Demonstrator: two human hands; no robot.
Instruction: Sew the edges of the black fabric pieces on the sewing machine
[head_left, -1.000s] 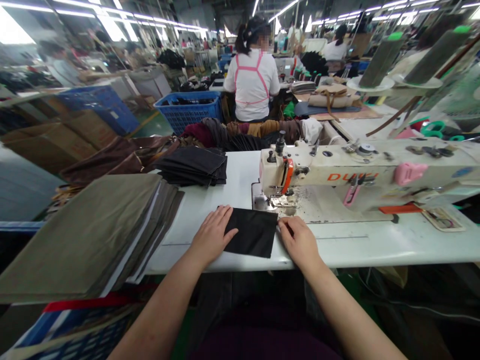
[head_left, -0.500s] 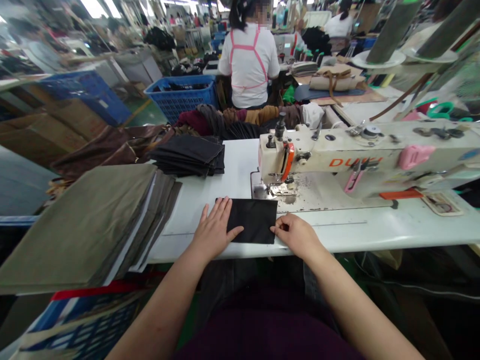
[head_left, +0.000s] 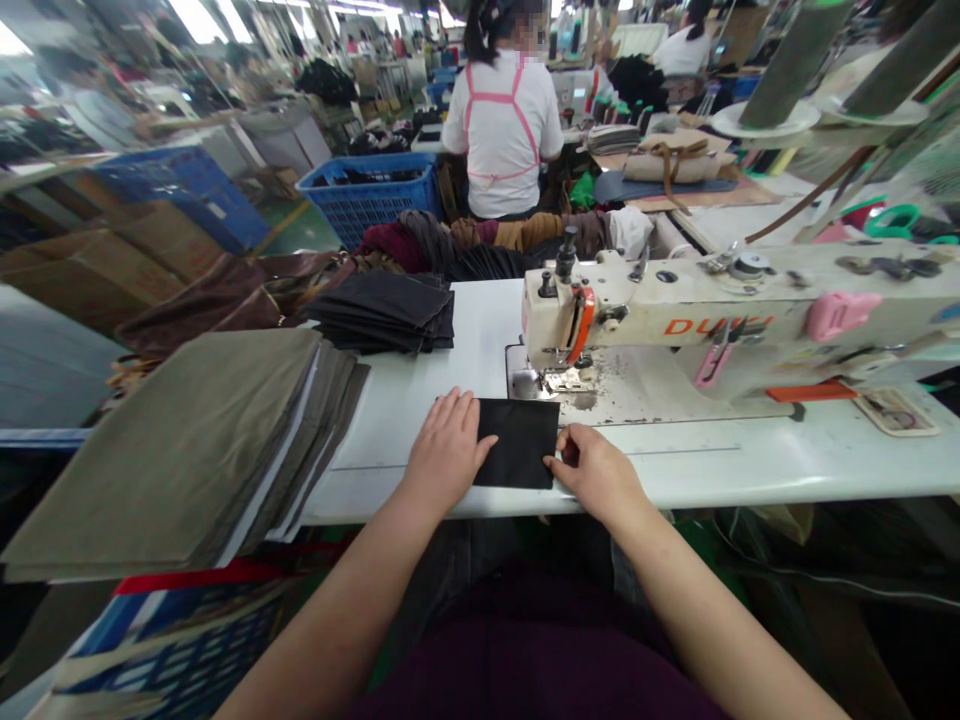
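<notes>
A black rectangular piece of fabric (head_left: 520, 445) lies flat on the white sewing table, just in front of the needle area of a sewing machine (head_left: 637, 300). My left hand (head_left: 446, 450) rests flat over the fabric's left part, fingers stretched out and thumb apart, hiding that edge. At the right edge, near the lower corner, my right hand (head_left: 600, 468) pinches the fabric between thumb and bent fingers. The metal presser foot (head_left: 566, 382) sits just beyond the fabric's far edge, apart from both hands.
Left of my hands lies a large stack of olive-grey fabric panels (head_left: 172, 440). Behind it is a pile of black pieces (head_left: 382, 312). Pink thread snips (head_left: 714, 362) hang on the machine. A blue crate (head_left: 375, 195) and a person in a white shirt (head_left: 502, 130) are beyond.
My left hand has slid slightly right across the black fabric, covering its left edge. My right hand keeps its pinch at the right edge. The whole view has shifted a little.
</notes>
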